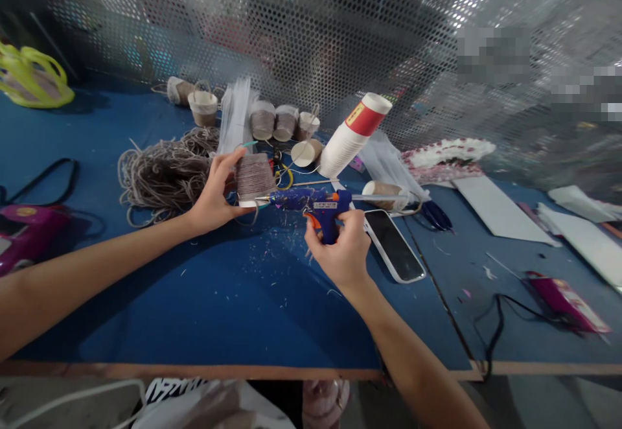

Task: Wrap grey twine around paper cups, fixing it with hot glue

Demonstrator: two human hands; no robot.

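Note:
My left hand (218, 189) grips a paper cup wound with grey-brown cord (254, 176), thumb at its lower end and fingers at its upper end. In my right hand (346, 247) is a blue hot glue gun (311, 199) with an orange trigger, my fingers wrapped round its handle. A clear glue stick (374, 197) sticks out of its back. The gun's nozzle points left and meets the lower edge of the wrapped cup, though I cannot tell if it touches. Just left of the cup lies a tangled heap of grey cord (160, 173).
A leaning stack of white paper cups (343, 147) stands behind the gun. Several cord-wrapped cups (263, 120) line the perforated metal screen (291, 40). A phone (394, 245) lies by my right hand. Magenta glue guns (34, 231) rest at both sides, with white boards (503, 208) at right.

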